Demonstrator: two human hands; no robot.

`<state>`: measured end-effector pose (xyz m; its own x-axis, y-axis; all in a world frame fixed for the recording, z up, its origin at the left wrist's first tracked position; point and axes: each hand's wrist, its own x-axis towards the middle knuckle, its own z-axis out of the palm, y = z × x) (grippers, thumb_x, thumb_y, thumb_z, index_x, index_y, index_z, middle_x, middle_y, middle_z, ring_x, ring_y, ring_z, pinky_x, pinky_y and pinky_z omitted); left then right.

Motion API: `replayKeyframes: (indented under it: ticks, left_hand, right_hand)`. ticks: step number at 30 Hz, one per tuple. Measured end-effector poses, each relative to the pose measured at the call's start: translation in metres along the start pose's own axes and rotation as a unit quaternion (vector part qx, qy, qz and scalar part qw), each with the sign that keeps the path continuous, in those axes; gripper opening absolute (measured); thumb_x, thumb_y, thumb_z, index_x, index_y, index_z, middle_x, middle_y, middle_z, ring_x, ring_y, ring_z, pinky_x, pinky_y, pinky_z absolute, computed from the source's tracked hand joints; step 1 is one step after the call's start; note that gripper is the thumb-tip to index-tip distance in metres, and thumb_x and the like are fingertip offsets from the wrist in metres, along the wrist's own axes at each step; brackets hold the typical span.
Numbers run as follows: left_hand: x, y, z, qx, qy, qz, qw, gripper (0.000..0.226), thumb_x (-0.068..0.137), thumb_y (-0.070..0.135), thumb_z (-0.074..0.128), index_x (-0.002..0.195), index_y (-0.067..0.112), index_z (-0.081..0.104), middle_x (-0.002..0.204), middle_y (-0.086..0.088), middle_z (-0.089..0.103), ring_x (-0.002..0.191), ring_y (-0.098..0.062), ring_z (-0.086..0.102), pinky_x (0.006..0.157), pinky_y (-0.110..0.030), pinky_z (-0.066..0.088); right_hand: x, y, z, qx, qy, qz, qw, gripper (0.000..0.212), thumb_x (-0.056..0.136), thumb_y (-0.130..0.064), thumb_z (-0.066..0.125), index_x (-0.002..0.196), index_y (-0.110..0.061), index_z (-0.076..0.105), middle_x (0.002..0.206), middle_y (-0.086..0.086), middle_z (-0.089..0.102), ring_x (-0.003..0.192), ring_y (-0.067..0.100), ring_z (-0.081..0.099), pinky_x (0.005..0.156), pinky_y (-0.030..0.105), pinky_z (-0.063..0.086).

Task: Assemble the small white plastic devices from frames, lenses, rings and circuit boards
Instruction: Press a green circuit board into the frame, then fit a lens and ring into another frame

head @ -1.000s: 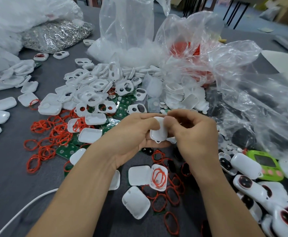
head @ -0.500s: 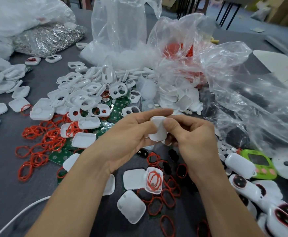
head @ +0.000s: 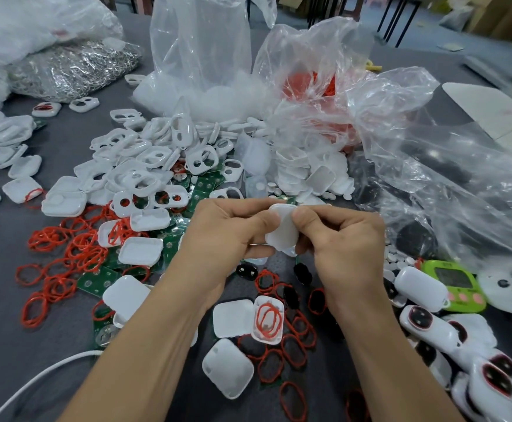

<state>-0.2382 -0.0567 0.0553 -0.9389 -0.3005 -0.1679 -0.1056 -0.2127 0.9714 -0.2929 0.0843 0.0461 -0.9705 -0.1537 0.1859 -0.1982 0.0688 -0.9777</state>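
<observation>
Both hands meet above the middle of the table around one small white plastic device [head: 282, 229]. My left hand [head: 227, 236] grips its left side with thumb on top and fingers curled below. My right hand [head: 346, 245] pinches its right side, thumb pressed on the white back shell. The device's front is hidden from me. Below the hands lie white shells [head: 232, 318], one holding red rings [head: 268, 319], and black lenses [head: 247, 271].
A heap of white frames [head: 145, 166], red rings [head: 66, 257] and green circuit boards [head: 99, 278] covers the left. Clear plastic bags [head: 370, 123] rise behind and to the right. Finished devices [head: 425, 327], a green timer [head: 455, 284] and a white cable [head: 35, 382] lie nearby.
Both hands stayed together on the device; the right thumb shifted onto the back shell, pressing it. The view shifted slightly.
</observation>
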Motion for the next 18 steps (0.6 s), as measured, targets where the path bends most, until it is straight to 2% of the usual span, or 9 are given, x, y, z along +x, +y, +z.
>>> replayKeyframes:
  ticks: [3,5,7,9,13,15,18]
  left_hand:
    - [0.0,-0.003,0.003,0.015,0.025,0.024,0.999,0.024,0.091,0.003,0.072,0.087,0.024,0.084,0.082,-0.011,0.08,0.073,-0.026,0.078,0.06,-0.026,0.061]
    - [0.001,-0.004,0.003,0.029,0.041,0.033,0.998,0.026,0.09,0.001,0.072,0.085,0.024,0.084,0.081,-0.009,0.08,0.075,-0.031,0.078,0.062,-0.033,0.065]
    - [0.002,-0.006,0.002,0.042,0.057,0.036,0.997,0.027,0.09,-0.001,0.072,0.085,0.024,0.083,0.08,-0.007,0.08,0.074,-0.031,0.077,0.061,-0.033,0.065]
    - [0.003,-0.007,0.001,0.058,0.064,0.039,0.996,0.027,0.09,-0.001,0.072,0.086,0.024,0.083,0.078,-0.006,0.08,0.074,-0.033,0.077,0.062,-0.034,0.065]
    - [0.002,-0.01,-0.002,0.111,0.077,0.088,0.987,0.025,0.09,0.006,0.075,0.09,0.03,0.084,0.076,-0.005,0.079,0.073,-0.039,0.074,0.066,-0.045,0.065]
    - [0.001,-0.013,-0.002,0.132,0.083,0.107,0.982,0.021,0.089,0.012,0.077,0.091,0.032,0.084,0.074,-0.003,0.078,0.068,-0.037,0.073,0.066,-0.051,0.064]
    - [0.001,-0.016,0.0,0.155,0.099,0.117,0.976,0.017,0.086,0.019,0.075,0.095,0.029,0.084,0.072,0.004,0.078,0.061,-0.023,0.074,0.063,-0.048,0.065]
  right_hand:
    - [-0.001,0.004,0.003,0.003,0.015,0.02,1.0,0.01,0.078,-0.027,0.075,0.073,-0.029,0.083,0.053,0.006,0.067,0.045,0.013,0.053,0.046,0.03,0.045]
    - [-0.002,0.007,0.005,-0.005,0.02,0.021,1.0,0.011,0.079,-0.026,0.074,0.074,-0.023,0.083,0.052,0.0,0.067,0.044,0.011,0.054,0.046,0.026,0.043]
    - [-0.005,0.008,0.008,-0.032,0.024,0.013,0.999,0.013,0.081,-0.025,0.074,0.073,-0.019,0.082,0.05,-0.006,0.065,0.043,0.007,0.054,0.046,0.019,0.042]
    - [-0.006,0.009,0.009,-0.042,0.024,0.011,0.999,0.015,0.083,-0.026,0.072,0.072,-0.019,0.081,0.051,-0.007,0.065,0.044,0.007,0.053,0.047,0.019,0.042]
    - [-0.004,0.008,0.009,-0.018,-0.045,0.041,0.998,0.016,0.091,-0.023,0.067,0.079,-0.023,0.079,0.056,-0.006,0.064,0.05,0.01,0.052,0.05,0.025,0.043]
    - [-0.001,0.007,0.006,-0.009,-0.068,0.039,0.997,0.018,0.094,-0.019,0.067,0.081,-0.023,0.08,0.055,-0.006,0.062,0.05,0.011,0.05,0.05,0.025,0.042]
    - [-0.002,0.008,0.004,-0.018,-0.053,0.004,0.998,0.018,0.089,-0.022,0.071,0.079,-0.031,0.083,0.054,-0.012,0.065,0.047,0.002,0.053,0.048,0.015,0.042]
